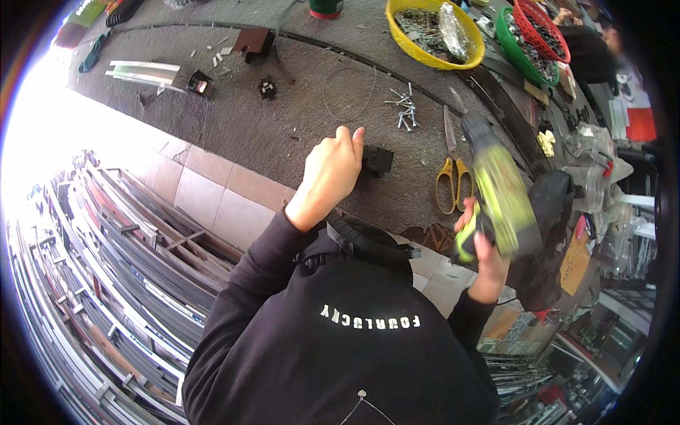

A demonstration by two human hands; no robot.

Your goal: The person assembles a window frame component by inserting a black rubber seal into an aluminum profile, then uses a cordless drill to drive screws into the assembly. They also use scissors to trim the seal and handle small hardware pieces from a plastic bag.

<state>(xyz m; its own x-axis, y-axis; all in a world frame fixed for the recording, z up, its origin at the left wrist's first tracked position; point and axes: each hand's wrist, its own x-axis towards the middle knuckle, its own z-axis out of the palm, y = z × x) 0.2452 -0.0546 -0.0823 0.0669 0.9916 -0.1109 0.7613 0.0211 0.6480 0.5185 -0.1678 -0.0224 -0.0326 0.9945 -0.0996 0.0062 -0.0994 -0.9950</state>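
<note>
My right hand (489, 263) is wrapped round the handle of a yellow-green cordless drill (504, 195), smeared by motion, its dark chuck and bit pointing toward the far side of the work surface. My left hand (331, 170) is closed, thumb up, above the grey carpeted surface. Beside its fingers sits a small black block-like part (378, 161); whether the fingers grip it or something else is hidden. Gold-handled scissors (454, 170) lie between the block and the drill. Farther off is a loose pile of silver screws (404, 108).
A yellow basket (476, 53) of small hardware stands at the back, near green (511, 49) and red (525, 21) baskets. Silver metal strips (144, 73) and a brown box (253, 44) lie at far left. Long metal bars (127, 265) are stacked at lower left.
</note>
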